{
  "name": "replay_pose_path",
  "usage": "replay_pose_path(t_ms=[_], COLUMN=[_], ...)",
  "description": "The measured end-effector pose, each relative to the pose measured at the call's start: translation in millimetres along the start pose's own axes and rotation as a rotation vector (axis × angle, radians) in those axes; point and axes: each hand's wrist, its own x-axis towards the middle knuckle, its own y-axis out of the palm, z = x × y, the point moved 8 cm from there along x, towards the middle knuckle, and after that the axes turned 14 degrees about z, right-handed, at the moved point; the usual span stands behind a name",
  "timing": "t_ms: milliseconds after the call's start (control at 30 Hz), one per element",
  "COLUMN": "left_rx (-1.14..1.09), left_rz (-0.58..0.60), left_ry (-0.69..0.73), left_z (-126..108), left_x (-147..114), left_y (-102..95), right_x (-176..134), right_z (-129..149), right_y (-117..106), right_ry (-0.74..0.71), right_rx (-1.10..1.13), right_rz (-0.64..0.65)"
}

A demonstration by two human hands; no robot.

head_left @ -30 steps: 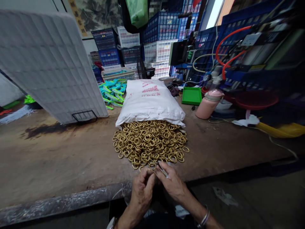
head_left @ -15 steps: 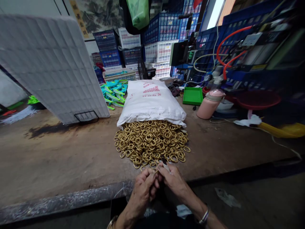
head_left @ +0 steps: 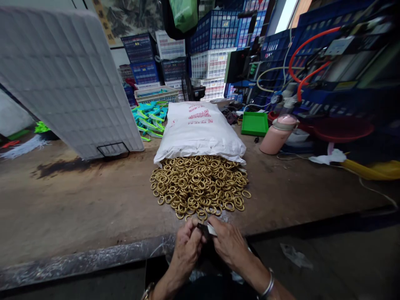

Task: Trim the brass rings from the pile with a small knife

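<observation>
Both hands are close together at the table's front edge, just below a pile of gold-coloured rings [head_left: 200, 183]. My right hand [head_left: 229, 241] is closed on a small knife with a white grip [head_left: 211, 229] and a short dark blade, which points left. The blade lies across the fingertips of my left hand [head_left: 189, 243]. Those fingers are pinched together, apparently on one gold ring, mostly hidden behind blade and fingers. The rings spill from under the mouth of a white woven sack [head_left: 200, 133] with red print, lying on the table.
A tall pale ribbed panel [head_left: 68, 83] stands on the wooden table [head_left: 87, 208] at left. Turquoise and green plastic parts [head_left: 151, 118] lie behind it. To the right are a green tray [head_left: 254, 123], a pink bottle [head_left: 278, 135] and a machine with orange hoses [head_left: 300, 79]. Crates [head_left: 212, 31] are stacked behind.
The knife has swung from pointing away at the pile to pointing left, its blade now across my left fingertips. The golden sliver between the fingers is now covered. The view has shifted slightly.
</observation>
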Motion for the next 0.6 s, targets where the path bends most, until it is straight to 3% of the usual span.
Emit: replay_pose_path(t_ms=[133,367,600], left_rx=[0.029,-0.150,-0.310], left_rz=[0.038,0.133,0.104], left_ry=[-0.042,-0.057,-0.035], left_z=[4,10,16], left_x=[-5,-16,-10], left_y=[1.9,12.8,6.9], right_x=[-2,-5,3], right_z=[-5,-35,-33], right_y=[-2,-31,-34], right_ry=[0.086,0.301,0.365], right_rx=[-0.108,-0.122,-0.128], right_rz=[-0.038,-0.128,-0.210])
